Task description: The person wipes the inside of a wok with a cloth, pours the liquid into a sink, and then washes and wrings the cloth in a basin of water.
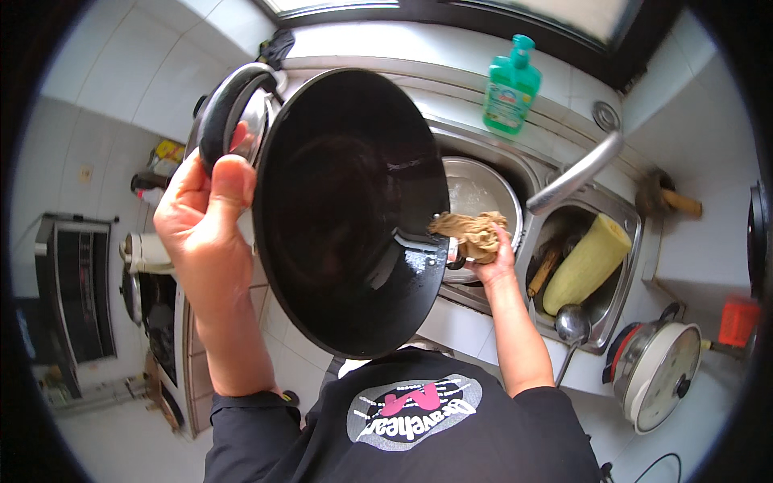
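Observation:
A large black wok [350,211] is held up and tilted before me, its dark inside facing the camera. My left hand [211,205] grips its black loop handle [226,118] at the upper left. On the wok's right rim, my right hand [498,259] is closed on a crumpled tan cloth [477,232], which touches the rim near the small black side handle [457,263]. Behind the wok, a round metal basin [483,187] sits in the left sink bowl. The right bowl holds a large pale green gourd [586,265] and a wooden-handled utensil [545,271].
A green pump bottle [513,90] stands behind the sink, and the metal faucet [577,172] reaches over it. At the lower right are a steel ladle [572,324] and a pot with a glass lid [664,377]. A stove [160,326] is at the left.

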